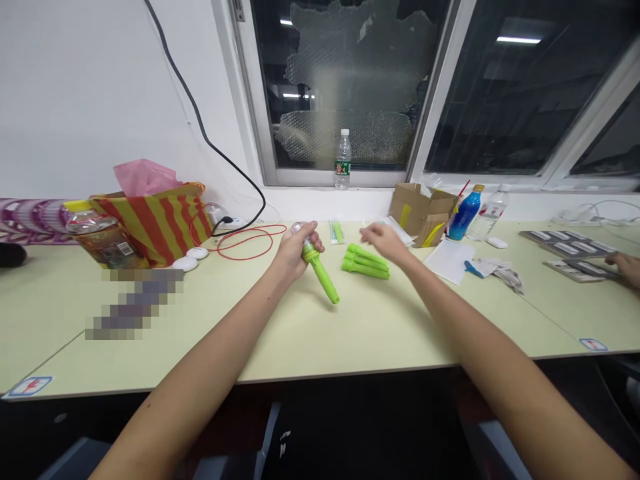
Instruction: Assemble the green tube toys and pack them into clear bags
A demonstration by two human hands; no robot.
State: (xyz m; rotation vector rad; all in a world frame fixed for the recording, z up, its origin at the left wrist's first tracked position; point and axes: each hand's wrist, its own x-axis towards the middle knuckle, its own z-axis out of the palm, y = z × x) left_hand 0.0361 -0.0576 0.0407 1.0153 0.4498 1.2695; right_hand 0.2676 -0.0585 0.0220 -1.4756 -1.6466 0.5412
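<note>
My left hand [296, 252] is wrapped round a green stick with a clear head [324, 279], shaped like a small toy flashlight. Its clear end sits up in my fingers, and the green handle slants down to the right above the table. Just right of it, several similar green sticks [367, 261] lie side by side in a bundle. My right hand [384, 240] is over the far side of that bundle, its fingers curled together; whether anything is in them is hidden. A small clear packet with a green piece [337, 232] lies behind, between my hands.
An open cardboard box [423, 213], a blue bottle [465, 213] and white paper [450, 260] stand or lie to the right. Gloves [500, 272] lie beyond. At left are a striped tissue box [165, 223], a drink bottle [103, 233] and a red cable [240, 250]. Another person's hand [625, 267] is far right.
</note>
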